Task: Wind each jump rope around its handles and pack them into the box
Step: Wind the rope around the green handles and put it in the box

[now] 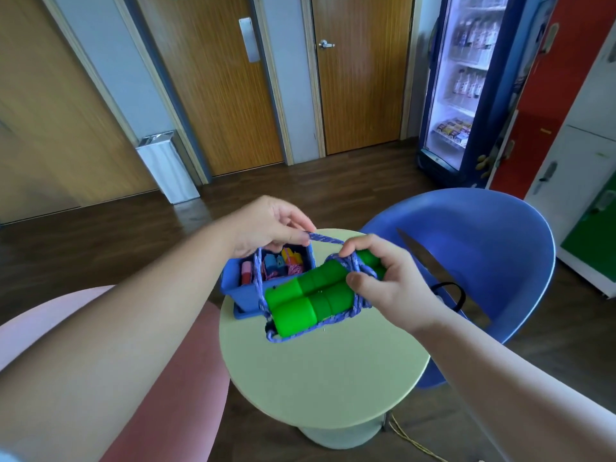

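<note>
Green handles [310,295] are gripped side by side by the right hand [390,281] over the tabletop [326,378]. Purple rope [325,240], looped round them, is pinched by the left hand [266,225] at 11 o'clock. Blue box [240,288] sits at 10 o'clock.

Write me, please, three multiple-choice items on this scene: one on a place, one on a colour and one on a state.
1. Where does the box stand?
A. on the table
B. on a shelf
C. in a drawer

2. What colour are the handles?
A. red
B. green
C. yellow

3. What is the left hand doing?
A. lying flat
B. hanging idle
C. pinching the rope

Answers:
1 A, the box sits on the round table top.
2 B, both handles are bright green.
3 C, its fingertips pinch a stretch of rope above the box.
</note>
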The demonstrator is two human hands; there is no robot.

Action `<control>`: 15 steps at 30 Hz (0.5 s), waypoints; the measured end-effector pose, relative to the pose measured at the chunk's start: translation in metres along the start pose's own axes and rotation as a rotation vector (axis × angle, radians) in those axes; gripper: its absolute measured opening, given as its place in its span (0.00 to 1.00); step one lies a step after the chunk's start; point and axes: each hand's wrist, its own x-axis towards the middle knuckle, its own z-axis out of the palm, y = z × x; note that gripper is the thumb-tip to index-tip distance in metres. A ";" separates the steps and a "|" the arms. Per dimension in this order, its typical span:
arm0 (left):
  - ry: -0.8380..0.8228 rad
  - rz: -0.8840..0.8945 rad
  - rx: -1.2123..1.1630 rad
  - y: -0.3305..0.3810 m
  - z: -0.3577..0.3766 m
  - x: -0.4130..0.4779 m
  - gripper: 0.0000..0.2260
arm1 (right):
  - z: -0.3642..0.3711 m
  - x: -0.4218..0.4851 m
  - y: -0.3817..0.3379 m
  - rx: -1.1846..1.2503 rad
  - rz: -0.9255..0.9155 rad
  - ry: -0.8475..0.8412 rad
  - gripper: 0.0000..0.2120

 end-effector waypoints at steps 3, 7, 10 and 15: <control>0.063 -0.098 -0.295 -0.038 0.011 -0.014 0.10 | -0.007 0.017 -0.008 -0.016 -0.042 0.142 0.13; 0.107 -0.074 -0.004 -0.070 0.066 -0.035 0.18 | -0.006 0.050 -0.010 -0.030 -0.049 0.260 0.13; 0.094 -0.128 0.127 -0.072 0.114 -0.046 0.09 | -0.007 0.074 -0.003 -0.071 -0.016 0.390 0.12; 0.095 0.039 0.247 -0.036 0.141 -0.073 0.11 | -0.008 0.080 0.031 -0.374 0.030 0.261 0.11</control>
